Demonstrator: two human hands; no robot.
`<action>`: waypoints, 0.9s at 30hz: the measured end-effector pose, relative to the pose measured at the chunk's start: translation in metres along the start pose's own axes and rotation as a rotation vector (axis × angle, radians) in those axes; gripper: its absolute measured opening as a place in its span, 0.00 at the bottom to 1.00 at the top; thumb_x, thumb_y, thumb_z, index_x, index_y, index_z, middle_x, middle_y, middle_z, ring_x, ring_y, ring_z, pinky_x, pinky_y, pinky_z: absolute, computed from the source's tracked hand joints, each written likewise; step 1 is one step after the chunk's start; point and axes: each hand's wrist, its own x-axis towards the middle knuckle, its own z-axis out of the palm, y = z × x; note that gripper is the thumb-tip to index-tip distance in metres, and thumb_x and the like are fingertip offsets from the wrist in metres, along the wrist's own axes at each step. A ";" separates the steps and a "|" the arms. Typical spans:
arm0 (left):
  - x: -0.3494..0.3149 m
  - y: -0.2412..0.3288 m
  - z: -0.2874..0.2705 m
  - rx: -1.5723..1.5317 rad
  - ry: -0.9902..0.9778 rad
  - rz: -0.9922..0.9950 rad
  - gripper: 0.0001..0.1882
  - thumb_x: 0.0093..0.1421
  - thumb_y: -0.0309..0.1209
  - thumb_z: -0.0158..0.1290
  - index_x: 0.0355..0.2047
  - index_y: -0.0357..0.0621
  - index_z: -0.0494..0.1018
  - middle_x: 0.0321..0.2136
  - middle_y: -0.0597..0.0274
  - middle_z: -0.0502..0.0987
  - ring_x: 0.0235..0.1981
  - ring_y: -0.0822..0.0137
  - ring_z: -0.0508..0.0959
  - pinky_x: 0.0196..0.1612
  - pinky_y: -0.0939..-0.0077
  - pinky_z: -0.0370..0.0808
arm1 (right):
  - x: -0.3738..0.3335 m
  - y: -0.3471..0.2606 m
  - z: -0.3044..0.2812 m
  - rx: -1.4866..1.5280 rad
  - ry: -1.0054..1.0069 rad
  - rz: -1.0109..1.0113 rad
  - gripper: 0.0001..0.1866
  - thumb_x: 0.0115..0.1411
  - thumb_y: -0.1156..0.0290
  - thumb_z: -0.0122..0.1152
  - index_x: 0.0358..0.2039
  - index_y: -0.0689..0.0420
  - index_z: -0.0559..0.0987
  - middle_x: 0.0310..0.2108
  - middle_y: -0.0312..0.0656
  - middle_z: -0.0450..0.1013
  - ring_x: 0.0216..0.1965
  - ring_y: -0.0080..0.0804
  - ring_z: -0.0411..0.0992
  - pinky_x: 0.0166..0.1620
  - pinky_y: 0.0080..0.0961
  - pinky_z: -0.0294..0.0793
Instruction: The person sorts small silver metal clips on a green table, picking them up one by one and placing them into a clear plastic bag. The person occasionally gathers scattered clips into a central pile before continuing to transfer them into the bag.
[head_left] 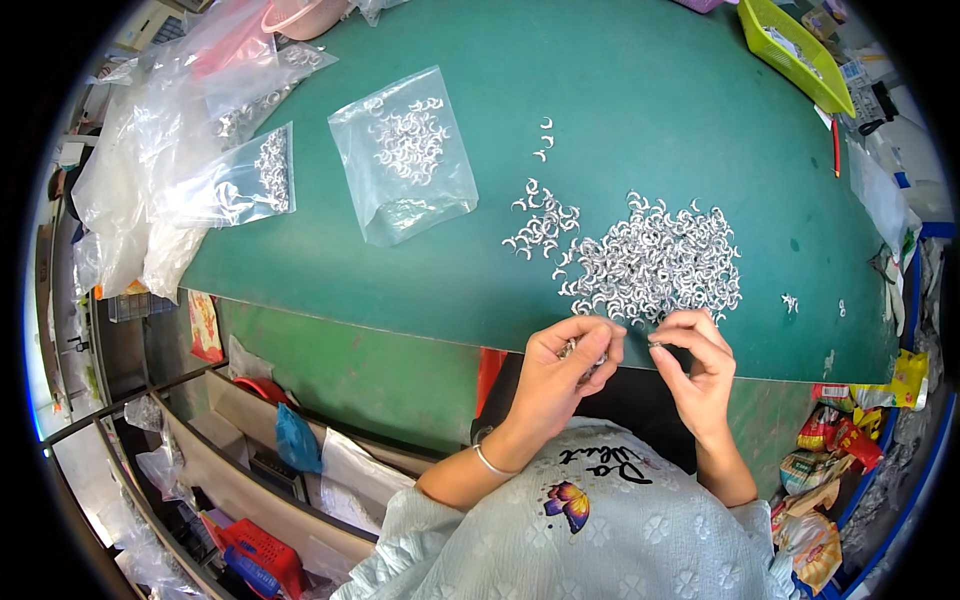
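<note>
My left hand (562,375) is curled closed around several small silver crescent-shaped pieces, some of which show between thumb and fingers. Beside it, my right hand (700,375) pinches one small metal piece (655,345) between thumb and fingertips. Both hands are at the near edge of the green table (400,290), just in front of a large pile of silver crescent pieces (655,260). A smaller cluster of crescents (543,222) lies to the pile's left, with a few single ones beyond it. Farther left, a clear plastic bag (415,200) lies flat with many crescents in it.
At the left, another clear bag (240,185) with crescents lies by heaped plastic sheeting (130,170). A pink basket (300,18) and a green basket (800,60) stand at the far side. Near the right edge are a few loose pieces (790,302) and a red pen (836,150).
</note>
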 end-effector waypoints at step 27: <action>-0.005 0.008 0.014 0.651 0.036 0.193 0.03 0.51 0.21 0.55 0.27 0.35 0.73 0.25 0.67 0.74 0.28 0.80 0.70 0.33 0.86 0.67 | 0.007 -0.017 0.010 0.106 -0.017 -0.118 0.05 0.45 0.83 0.58 0.26 0.65 0.75 0.26 0.44 0.70 0.30 0.35 0.67 0.35 0.27 0.66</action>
